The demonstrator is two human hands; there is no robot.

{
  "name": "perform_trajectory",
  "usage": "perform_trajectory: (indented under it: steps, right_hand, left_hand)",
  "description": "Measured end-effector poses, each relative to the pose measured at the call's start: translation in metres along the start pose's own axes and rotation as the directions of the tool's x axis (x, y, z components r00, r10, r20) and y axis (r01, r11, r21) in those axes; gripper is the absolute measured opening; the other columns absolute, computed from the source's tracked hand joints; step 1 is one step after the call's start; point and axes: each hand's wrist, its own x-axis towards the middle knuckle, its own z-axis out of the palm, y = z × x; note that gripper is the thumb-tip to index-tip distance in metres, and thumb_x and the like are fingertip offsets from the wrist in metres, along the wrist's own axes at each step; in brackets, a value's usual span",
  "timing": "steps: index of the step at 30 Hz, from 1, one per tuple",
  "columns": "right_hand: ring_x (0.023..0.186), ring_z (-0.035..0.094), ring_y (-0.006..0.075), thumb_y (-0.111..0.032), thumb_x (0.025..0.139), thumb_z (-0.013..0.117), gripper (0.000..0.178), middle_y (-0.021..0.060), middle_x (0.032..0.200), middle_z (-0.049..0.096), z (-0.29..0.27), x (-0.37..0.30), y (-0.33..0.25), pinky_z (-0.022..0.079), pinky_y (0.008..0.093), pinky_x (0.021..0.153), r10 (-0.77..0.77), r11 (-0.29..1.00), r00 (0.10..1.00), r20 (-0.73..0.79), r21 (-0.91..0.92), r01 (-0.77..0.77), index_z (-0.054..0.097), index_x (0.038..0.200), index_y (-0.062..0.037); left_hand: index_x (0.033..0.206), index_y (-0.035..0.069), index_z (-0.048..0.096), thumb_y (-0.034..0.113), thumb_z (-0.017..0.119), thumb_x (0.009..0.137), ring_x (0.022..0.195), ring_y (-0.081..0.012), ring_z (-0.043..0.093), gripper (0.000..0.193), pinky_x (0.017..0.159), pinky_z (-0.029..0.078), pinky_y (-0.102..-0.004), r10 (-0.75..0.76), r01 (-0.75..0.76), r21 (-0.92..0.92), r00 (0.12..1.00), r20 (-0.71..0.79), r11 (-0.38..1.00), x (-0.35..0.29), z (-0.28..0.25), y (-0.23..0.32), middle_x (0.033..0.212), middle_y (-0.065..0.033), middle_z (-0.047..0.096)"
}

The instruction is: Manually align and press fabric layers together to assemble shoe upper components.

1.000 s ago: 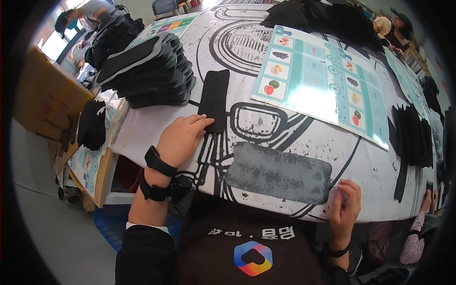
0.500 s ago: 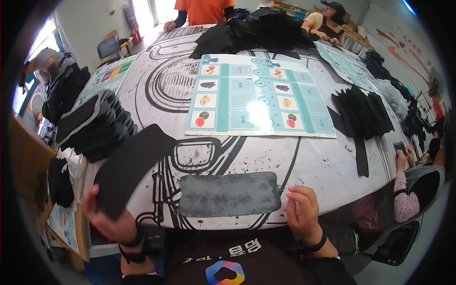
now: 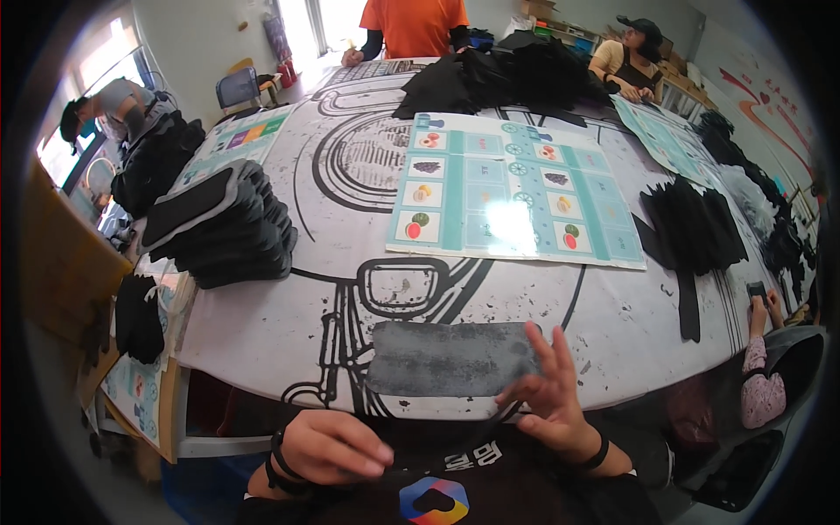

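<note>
Pad (image 3: 442, 360), near table edge (image 3: 630, 395), board (image 3: 535, 159) apart

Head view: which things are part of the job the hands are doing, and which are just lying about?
Seem part of the job:
grey pad, nearest the left hand and right hand; whether they hold anything is unclear
stack, probably: similar grey

Seem just lying about:
fruit sheet, untouched
brown box, off left

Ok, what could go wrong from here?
The right hand overlaps the grey pad in this view, so it might knock it askew. The pad also lies near the table edge and could slip off. The stack has uneven layers, so a bump might topple it.
</note>
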Motion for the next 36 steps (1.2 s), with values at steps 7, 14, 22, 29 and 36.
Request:
perform_trajectory:
  steps: [7,14,22,29,36]
  right_hand:
    - [0.077,0.061,0.0178,0.007,0.077,0.060,0.016,0.0116,0.075,0.063,0.005,-0.008,-0.012,0.046,0.0276,0.067,-0.126,0.950,0.983,0.132,-0.268,0.158,0.060,0.092,0.0012]
    - [0.043,0.047,0.0181,-0.018,0.089,0.046,0.028,0.0060,0.053,0.054,-0.015,0.003,-0.082,0.043,0.0313,0.046,-0.269,0.835,0.893,0.360,-0.375,0.402,0.062,0.079,0.0025]
    - [0.054,0.053,0.0118,0.000,0.085,0.053,0.070,0.0092,0.094,0.063,0.027,0.024,-0.069,0.039,0.0257,0.045,-0.321,0.875,0.772,0.549,0.484,0.019,0.020,0.142,-0.0237]
    - [0.062,0.049,0.0117,-0.001,0.074,0.052,0.046,0.0168,0.124,0.049,0.044,0.040,-0.034,0.044,0.0222,0.061,-0.055,0.499,0.651,0.757,-0.544,0.674,0.052,0.119,0.0033]
    - [0.077,0.059,0.0185,0.010,0.078,0.049,0.083,0.0296,0.139,0.022,0.021,0.004,-0.024,0.048,0.0229,0.067,-0.252,0.292,0.964,-0.080,-0.956,-0.003,-0.006,0.139,0.0066]
  left_hand:
    - [0.098,-0.001,0.059,-0.009,0.051,0.083,0.089,-0.0355,0.064,0.018,0.077,0.054,-0.0405,-0.089,0.081,-0.039,0.958,-0.273,0.996,-0.012,0.017,-0.003,0.095,-0.0227,0.063]
    - [0.116,0.008,0.034,0.022,0.038,0.097,0.053,-0.0226,0.057,0.024,0.040,0.050,-0.0319,-0.111,0.202,0.043,0.688,-0.718,0.978,-0.008,0.024,-0.021,0.085,-0.0144,0.055]
    - [0.123,0.005,0.025,0.001,0.049,0.089,0.090,-0.0243,0.060,0.042,0.066,0.057,-0.0342,-0.325,0.202,-0.254,0.615,-0.719,0.946,0.017,0.028,-0.024,0.111,-0.0172,0.049]
    - [0.125,0.004,0.025,-0.003,0.047,0.088,0.106,-0.0228,0.053,0.044,0.077,0.056,-0.0364,-0.339,0.235,-0.246,0.586,-0.736,0.940,0.013,0.028,-0.018,0.116,-0.0149,0.046]
    - [0.120,0.001,0.034,-0.005,0.048,0.088,0.101,-0.0209,0.056,0.035,0.081,0.053,-0.0356,-0.307,0.197,-0.239,0.693,-0.652,0.951,0.011,0.023,-0.028,0.113,-0.0141,0.051]
